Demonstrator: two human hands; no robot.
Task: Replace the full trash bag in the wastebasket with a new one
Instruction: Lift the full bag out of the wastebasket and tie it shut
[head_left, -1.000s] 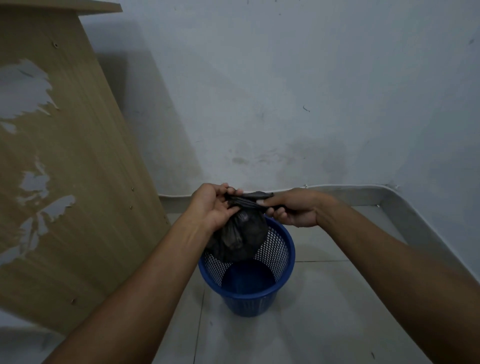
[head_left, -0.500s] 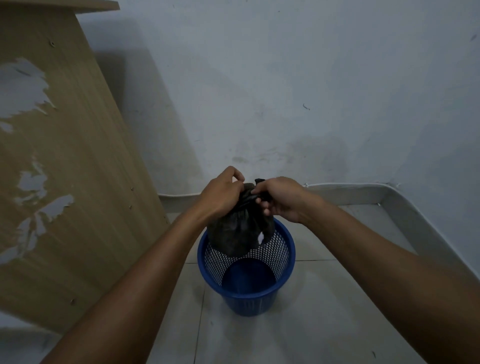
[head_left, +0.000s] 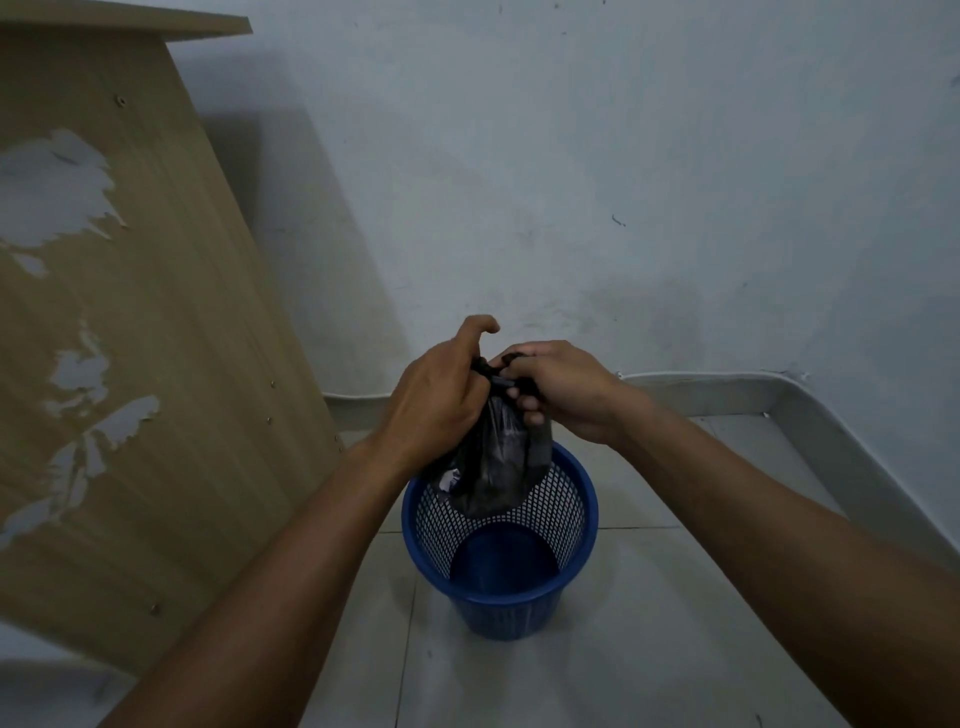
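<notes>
In the head view, a blue mesh basket is standing on the tiled floor, and both hands are meeting just above its far rim. The left hand is wrapping the gathered neck of a black bag, its fingers curling around the plastic with one raised and hooked at the top. The right hand is pressing in from the other side, its fingers pinching the twisted top of the bag, touching the left hand. The bag is hanging free between them, bulging, its bottom dipping just inside the basket's mouth without reaching the bare blue base. A wooden panel with peeled patches is leaning up left of the basket, and a grey wall is rising behind it.
</notes>
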